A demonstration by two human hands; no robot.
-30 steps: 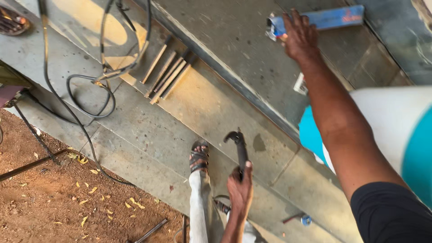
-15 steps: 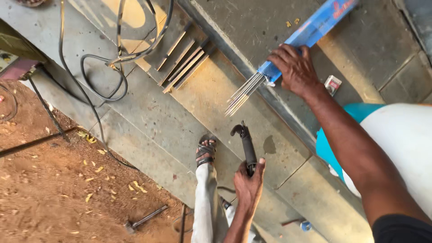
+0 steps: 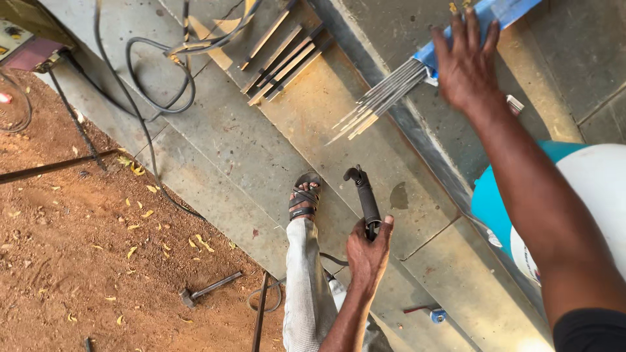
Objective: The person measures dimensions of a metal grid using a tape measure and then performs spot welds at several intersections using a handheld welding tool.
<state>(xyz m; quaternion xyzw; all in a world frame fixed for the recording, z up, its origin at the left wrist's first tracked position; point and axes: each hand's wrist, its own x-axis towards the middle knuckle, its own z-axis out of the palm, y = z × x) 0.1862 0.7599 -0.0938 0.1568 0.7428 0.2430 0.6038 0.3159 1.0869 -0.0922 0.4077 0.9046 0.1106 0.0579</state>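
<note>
At the upper right, the right hand lies spread over a blue packet of welding rods; its fingers are splayed and flat, pressing or reaching rather than curled, so whether they truly grip the packet cannot be told. Grey rod ends fan out of the packet's open mouth, pointing down-left, free of the wrapper and easy to pull one at a time. The packet rests on the upper stone step, just above its dark edge.

Lower centre, the left hand is clenched around the black ribbed handle of an electrode holder, held upright with the hooked head away from the body and apart from everything else. A cable seems to trail down from it past the trouser leg.

Outward: a sandalled foot stands on the lower slab, just left of the holder. A stack of flat metal strips lies on the slab near the rod tips but apart from them. Black cables loop across the slab toward a machine box at top left. A teal-and-white drum crowds the right side beneath the forearm, narrowing room there. Open slab between foot, strips and step edge gives clear space. On the red earth, a hammer and a long bar lie well apart.
</note>
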